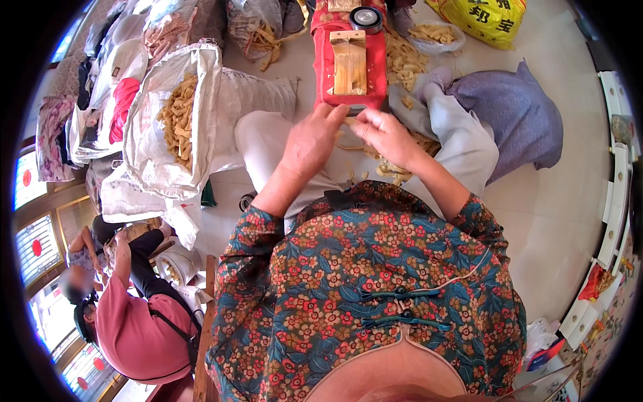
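My left hand (pixel 312 139) and my right hand (pixel 384 136) meet just below the near end of a red bench-like stand (pixel 325 67) that carries a pale wooden block jig (pixel 349 61). Both hands pinch a small pale wooden piece (pixel 349 124) between their fingertips. Loose pale wooden pieces (pixel 392 171) lie on my lap, over light grey trousers, under my right wrist. A roll of dark tape (pixel 366 18) sits at the far end of the red stand.
An open white sack (pixel 175 120) full of pale wooden pieces stands to my left. More pieces lie in a clear bag (pixel 435 33) and on the floor beside the stand. A purple cloth (pixel 516 114) lies at right, a yellow bag (pixel 485 19) beyond. Another person in pink (pixel 137 328) sits lower left.
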The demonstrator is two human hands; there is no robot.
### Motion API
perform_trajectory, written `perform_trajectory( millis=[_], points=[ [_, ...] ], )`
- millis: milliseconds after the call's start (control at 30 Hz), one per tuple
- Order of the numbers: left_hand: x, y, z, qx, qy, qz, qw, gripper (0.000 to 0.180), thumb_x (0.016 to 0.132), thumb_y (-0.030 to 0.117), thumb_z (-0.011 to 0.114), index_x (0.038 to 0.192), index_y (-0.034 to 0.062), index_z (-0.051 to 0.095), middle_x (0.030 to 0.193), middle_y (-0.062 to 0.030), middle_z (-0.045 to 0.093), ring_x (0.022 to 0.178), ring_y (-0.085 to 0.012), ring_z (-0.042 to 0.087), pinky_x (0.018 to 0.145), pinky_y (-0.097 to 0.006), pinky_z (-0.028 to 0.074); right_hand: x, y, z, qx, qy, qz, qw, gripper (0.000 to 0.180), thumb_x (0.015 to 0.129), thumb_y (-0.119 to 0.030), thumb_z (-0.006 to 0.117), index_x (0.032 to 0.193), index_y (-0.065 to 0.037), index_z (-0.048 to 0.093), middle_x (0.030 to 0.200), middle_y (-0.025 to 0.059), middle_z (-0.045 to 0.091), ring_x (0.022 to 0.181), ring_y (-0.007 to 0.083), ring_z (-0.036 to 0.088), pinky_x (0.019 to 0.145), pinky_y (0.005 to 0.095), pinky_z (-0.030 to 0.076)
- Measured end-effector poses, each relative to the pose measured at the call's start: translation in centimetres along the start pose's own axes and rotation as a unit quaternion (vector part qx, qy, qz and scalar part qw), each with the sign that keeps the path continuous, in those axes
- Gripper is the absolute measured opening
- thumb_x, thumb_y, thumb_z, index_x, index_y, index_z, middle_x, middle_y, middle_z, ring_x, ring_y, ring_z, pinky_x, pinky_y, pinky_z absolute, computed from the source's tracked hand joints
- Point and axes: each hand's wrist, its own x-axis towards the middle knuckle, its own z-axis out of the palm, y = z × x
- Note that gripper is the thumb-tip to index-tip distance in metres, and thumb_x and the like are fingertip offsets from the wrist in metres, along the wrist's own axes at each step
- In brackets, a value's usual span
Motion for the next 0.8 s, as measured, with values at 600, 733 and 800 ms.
perform_trajectory(
  millis=[600,733,800],
  points=[
    [4.8,-5.0,1.7,-0.662,-0.028,-0.178,0.728,0.017,0.095,0.017,0.051,0.108,0.0055,0.052,0.068,0.0035,0.047,0.058,-0.0045,0.045,0.05,-0.02,0.041,4.6,-0.9,-3.2,-0.076,0.132,-0.061,0.986,0.024,0.09,-0.022,0.057,0.078,-0.001,0.063,0.056,-0.0003,0.05,0.052,0.0052,0.044,0.048,0.0235,0.034],
    [6.1,-4.7,1.1,-0.51,-0.027,-0.203,0.836,0.021,0.095,0.021,0.052,0.107,0.0041,0.053,0.069,0.0024,0.05,0.058,-0.0043,0.046,0.05,-0.022,0.041,5.7,-1.0,-3.6,-0.117,0.164,-0.104,0.974,0.032,0.086,-0.027,0.06,0.075,0.003,0.062,0.053,0.0113,0.05,0.05,0.015,0.048,0.049,0.0323,0.039],
    [6.9,-4.3,0.5,-0.44,-0.026,-0.232,0.867,0.023,0.094,0.023,0.053,0.106,0.0036,0.054,0.07,0.0014,0.053,0.059,-0.0056,0.048,0.052,-0.023,0.043,6.4,-1.0,-3.6,-0.125,0.178,-0.115,0.969,0.033,0.085,-0.028,0.059,0.074,0.003,0.061,0.055,0.0146,0.051,0.051,0.0209,0.05,0.051,0.0347,0.04]
  ],
)
